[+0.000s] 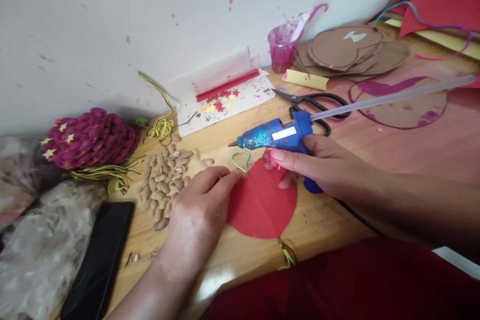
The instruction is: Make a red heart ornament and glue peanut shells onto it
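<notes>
In my right hand [311,160] is a blue hot glue gun [270,134], nozzle pointing left, with a long clear glue stick [393,97] sticking out of its back. My left hand [206,200] pinches the upper left edge of a round red disc [262,205]. Close to those fingertips, a thin green and yellow cord loop [241,160] rises from the disc's top. A cord tassel [287,255] hangs from its bottom edge. My right fingertips, partly hidden, hover over or touch the disc's upper right; I cannot tell which.
Left of my hand lie peanuts in shells [165,180], a black phone [99,260], a plastic bag [45,255] and stacked magenta discs [90,140]. Behind are star stickers [219,102], black scissors [318,105], a stained cup [283,50] and cardboard circles [345,47].
</notes>
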`<state>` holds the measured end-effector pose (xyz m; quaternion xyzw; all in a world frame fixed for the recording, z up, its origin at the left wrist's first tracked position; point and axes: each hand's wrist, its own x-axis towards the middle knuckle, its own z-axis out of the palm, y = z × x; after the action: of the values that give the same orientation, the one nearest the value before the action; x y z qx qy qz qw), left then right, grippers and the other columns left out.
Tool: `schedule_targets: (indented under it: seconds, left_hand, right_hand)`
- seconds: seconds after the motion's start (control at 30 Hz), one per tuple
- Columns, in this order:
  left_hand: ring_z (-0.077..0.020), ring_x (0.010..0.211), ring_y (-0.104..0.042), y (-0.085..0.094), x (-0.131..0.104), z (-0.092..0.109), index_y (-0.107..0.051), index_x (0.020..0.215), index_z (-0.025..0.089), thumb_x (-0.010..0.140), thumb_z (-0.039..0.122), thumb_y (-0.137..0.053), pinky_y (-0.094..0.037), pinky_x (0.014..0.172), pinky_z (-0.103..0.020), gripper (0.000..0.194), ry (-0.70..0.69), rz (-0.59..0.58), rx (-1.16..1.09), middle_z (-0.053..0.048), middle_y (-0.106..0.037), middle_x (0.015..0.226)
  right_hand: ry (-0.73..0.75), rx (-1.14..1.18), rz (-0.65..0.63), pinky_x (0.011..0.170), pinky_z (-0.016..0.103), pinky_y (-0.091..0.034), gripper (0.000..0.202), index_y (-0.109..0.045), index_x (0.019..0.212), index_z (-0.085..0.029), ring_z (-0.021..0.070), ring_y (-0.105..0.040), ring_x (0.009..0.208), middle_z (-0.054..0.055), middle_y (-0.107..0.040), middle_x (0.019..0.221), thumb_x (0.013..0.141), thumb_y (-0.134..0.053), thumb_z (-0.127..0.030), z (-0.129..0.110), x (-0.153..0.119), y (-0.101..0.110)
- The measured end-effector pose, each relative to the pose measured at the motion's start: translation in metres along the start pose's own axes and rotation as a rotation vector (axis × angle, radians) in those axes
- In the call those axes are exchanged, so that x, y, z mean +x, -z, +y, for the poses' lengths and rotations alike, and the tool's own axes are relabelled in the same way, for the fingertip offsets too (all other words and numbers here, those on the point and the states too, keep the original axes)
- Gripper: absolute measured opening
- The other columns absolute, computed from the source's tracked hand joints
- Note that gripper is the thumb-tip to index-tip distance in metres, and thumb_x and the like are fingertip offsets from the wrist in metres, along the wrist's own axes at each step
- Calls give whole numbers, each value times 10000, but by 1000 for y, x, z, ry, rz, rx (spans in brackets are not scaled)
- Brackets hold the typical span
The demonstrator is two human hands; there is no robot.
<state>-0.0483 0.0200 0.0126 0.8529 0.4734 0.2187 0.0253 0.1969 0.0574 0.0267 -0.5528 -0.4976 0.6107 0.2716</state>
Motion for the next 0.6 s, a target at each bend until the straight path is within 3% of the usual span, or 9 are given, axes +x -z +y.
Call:
schedule_targets:
  seconds: [0.6]
  left_hand:
    - [-137,902,-663,-1,0,1,-704,1156,240,966,122,-593,-505,737,-243,250,-32,-5,52,-6,-695,1043]
  right_hand:
    - [2,-10,-11,616,285,-534,491,-719,998,-185,192,-731,688,57,-763,860,842,-684,-649,3,1,1]
